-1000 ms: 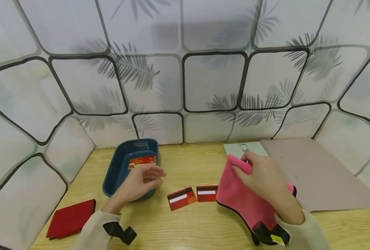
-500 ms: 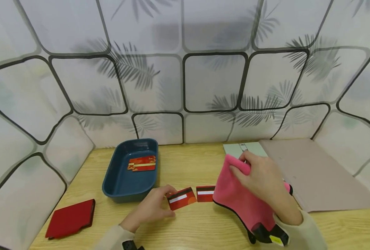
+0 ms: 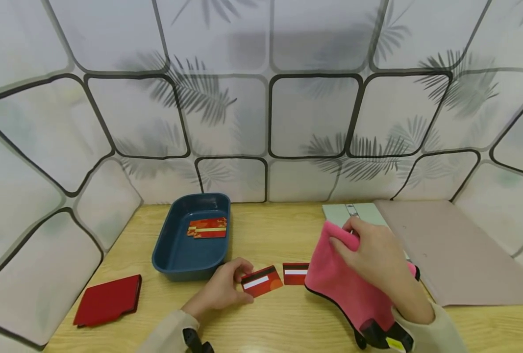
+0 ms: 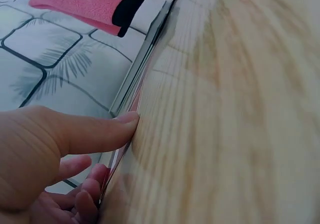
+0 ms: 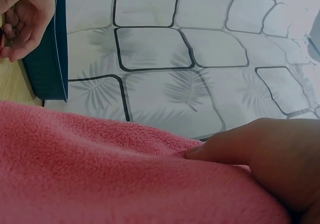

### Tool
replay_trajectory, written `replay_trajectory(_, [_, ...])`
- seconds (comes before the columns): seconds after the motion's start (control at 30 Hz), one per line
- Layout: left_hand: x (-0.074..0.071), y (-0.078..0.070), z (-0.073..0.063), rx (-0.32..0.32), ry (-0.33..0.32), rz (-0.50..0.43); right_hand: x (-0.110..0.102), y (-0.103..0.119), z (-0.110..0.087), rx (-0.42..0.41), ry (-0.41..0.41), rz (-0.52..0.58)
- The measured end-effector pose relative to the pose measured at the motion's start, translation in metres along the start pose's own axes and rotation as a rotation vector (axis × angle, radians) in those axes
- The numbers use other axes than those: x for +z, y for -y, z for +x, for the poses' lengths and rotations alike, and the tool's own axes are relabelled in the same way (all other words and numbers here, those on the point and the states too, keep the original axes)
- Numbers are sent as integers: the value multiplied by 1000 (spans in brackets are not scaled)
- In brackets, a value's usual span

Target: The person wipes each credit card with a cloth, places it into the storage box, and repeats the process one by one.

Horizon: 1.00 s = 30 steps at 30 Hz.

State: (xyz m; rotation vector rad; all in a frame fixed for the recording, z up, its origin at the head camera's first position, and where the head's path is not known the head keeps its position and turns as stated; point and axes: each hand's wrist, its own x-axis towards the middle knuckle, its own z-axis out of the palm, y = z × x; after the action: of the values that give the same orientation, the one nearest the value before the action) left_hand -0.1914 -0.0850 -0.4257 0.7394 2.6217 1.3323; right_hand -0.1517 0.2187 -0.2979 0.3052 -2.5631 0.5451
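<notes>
In the head view, my left hand (image 3: 229, 285) is at the left end of a red bank card (image 3: 262, 281), thumb at its near edge and curled fingers at its far edge. The card lies flat on the wooden table, its dark stripe and white strip showing. Another red card (image 3: 294, 272) lies just right of it, partly covered by a pink cloth (image 3: 347, 279) with black trim. My right hand (image 3: 373, 250) pinches the cloth's upper fold and holds it raised. The right wrist view shows the right thumb (image 5: 225, 146) pressing into the cloth's fleecy pile.
A blue tray (image 3: 166, 252) behind the left hand holds red-and-gold cards (image 3: 208, 228). A red wallet-like case (image 3: 108, 300) lies at the left. Behind the cloth are a mint-green flat item (image 3: 371, 210) and a greyish-pink sheet (image 3: 464, 260). A patterned curtain (image 3: 314, 113) encloses the back.
My left hand came down from above the tray to the nearer red card, where its fingers have settled at the edges. The right hand keeps hold of the cloth. The head view shifted slightly.
</notes>
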Motion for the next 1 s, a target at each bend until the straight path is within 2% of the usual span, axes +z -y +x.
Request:
replay_trajectory(0.3, [5, -4, 3, -26, -1, 2, -1, -1, -2, 24, 23, -1])
replay_trajectory(0.5, [9, -7, 2, -17, -50, 55, -1, -2, -3, 27, 30, 7])
replay_trajectory(0.63, [10, -13, 0, -25, -116, 69, -2, -2, -4, 18, 25, 18])
replay_trajectory(0.73, [11, -20, -2, -44, -147, 21, -2, -2, -4, 11, 18, 21])
replay_trajectory(1.0, [11, -35, 1, -60, -188, -199, -1, 3, -3, -41, 28, 24])
